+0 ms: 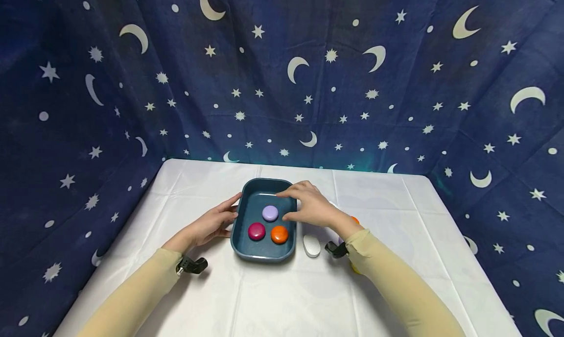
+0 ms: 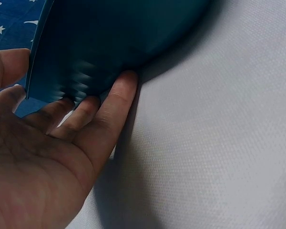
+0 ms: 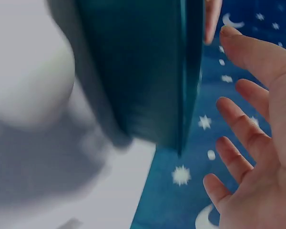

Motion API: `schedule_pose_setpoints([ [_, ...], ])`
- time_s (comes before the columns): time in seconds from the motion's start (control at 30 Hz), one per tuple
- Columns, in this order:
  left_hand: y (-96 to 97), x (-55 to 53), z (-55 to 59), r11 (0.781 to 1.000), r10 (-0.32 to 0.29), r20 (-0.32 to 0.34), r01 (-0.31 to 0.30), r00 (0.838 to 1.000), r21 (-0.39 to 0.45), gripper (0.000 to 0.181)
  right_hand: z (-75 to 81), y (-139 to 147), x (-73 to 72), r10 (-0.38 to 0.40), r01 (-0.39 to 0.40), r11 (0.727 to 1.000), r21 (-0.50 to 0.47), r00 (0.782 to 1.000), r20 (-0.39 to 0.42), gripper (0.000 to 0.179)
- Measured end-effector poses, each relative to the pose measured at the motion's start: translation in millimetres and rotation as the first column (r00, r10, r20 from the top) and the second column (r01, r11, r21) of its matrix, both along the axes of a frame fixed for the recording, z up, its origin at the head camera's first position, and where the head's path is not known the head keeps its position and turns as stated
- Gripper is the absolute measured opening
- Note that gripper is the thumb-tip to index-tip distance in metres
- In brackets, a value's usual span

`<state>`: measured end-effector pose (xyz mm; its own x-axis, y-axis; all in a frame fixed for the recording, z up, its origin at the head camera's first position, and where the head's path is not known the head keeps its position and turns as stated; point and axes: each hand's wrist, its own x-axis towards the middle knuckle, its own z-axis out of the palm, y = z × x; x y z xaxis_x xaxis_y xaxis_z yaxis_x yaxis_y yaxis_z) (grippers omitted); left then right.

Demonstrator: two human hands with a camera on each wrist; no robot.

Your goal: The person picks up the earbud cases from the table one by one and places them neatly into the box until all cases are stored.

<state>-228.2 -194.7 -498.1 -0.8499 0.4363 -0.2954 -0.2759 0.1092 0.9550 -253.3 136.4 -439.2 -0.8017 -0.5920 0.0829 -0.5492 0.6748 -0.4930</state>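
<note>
The left hand point(image 1: 209, 227), fingers extended, presses the tray point(image 1: 248, 212), apparently to steady it; walls confine a magenta disc point(image 1: 256, 231), lilac disc point(image 1: 270, 213) and orange disc point(image 1: 279, 234). A white piece point(image 1: 311, 246) lies outside. The right hand point(image 1: 313, 207), fingers spread, gripping nothing, hangs at the right rim.

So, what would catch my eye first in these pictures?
Probably the blue curtain of pale moons and stars, behind and beside the white table. Next, the dark-blue tray holding a lilac disc, crimson disc and orange disc. Left fingers touch its left side; right fingers hover over its right edge.
</note>
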Motion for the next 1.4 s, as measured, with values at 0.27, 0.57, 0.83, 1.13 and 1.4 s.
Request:
schedule_pose_setpoints([
  [0.27,-2.5,0.5,-0.5,1.0,0.001,0.009,-0.001,1.0,0.008,0.065,7.6,52.5,9.4,-0.094,0.095,0.995,-0.04,0.995,0.025,0.062],
  [0.57,-3.9,1.0,-3.1,1.0,0.007,0.011,-0.007,1.0,0.001,0.065,-5.2,113.1,20.0,-0.196,0.201,0.978,-0.056,0.976,0.093,0.063],
  [0.83,-3.3,1.8,-2.0,1.0,0.006,0.012,-0.006,1.0,-0.004,0.065,-27.2,154.2,24.8,-0.239,0.256,0.964,-0.07,0.952,0.189,0.062],
  [1.13,-2.2,2.0,-0.4,1.0,0.003,0.011,-0.003,1.0,-0.014,0.065,-50.1,176.9,22.6,-0.251,0.266,0.963,-0.027,0.934,0.255,0.063],
  [1.4,-1.0,0.8,-0.1,1.0,0.0,0.018,0.0,1.0,-0.026,0.065,-59.2,185.0,20.0,-0.224,0.228,0.974,0.004,0.95,0.218,0.068],
])
